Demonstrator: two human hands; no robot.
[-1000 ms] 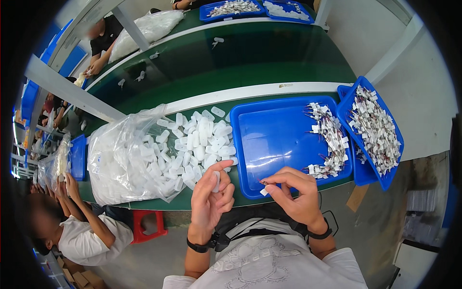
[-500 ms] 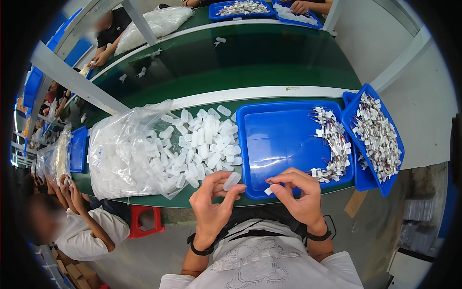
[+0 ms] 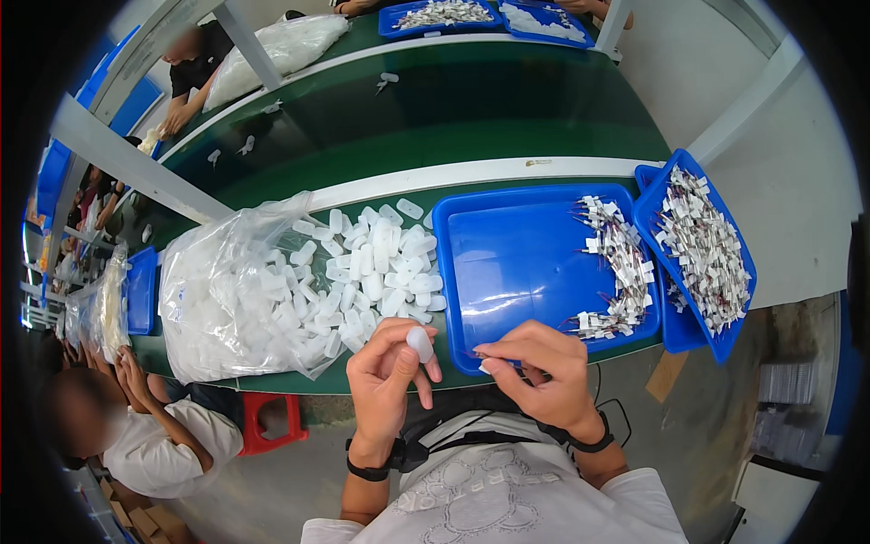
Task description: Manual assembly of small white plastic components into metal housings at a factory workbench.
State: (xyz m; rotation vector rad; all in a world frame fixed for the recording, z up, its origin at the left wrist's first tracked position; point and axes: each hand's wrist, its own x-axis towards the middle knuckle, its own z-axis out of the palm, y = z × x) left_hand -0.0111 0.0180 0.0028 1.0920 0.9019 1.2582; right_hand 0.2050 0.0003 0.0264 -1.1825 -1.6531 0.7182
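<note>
Between the thumb and fingers of my left hand [image 3: 385, 376] is a translucent white plastic case [image 3: 420, 344], small and oval. My right hand [image 3: 536, 370] pinches a small wired white connector [image 3: 486, 365], mostly covered by the fingertips. Both hands hover apart at the front edge of the bench, the right one over the near rim of a blue tray [image 3: 507, 245]. Wired white connectors [image 3: 625, 258] lie along that tray's right side. A loose heap of matching plastic cases [image 3: 385, 254] spreads beyond my left hand, spilling from a clear plastic bag [image 3: 213, 299].
A second blue tray [image 3: 698, 258], heaped with wired connectors, rests tilted on another at the right. Past the white rail [image 3: 489, 172] runs a green conveyor belt [image 3: 435, 118] with a few pieces on it. A co-worker [image 3: 172, 417] sits at left near a red stool [image 3: 272, 424].
My left hand has turned the plastic case more upright. The right hand has shifted left and slightly down, nearer the left hand, still pinching the connector. The whole view has shifted a little.
</note>
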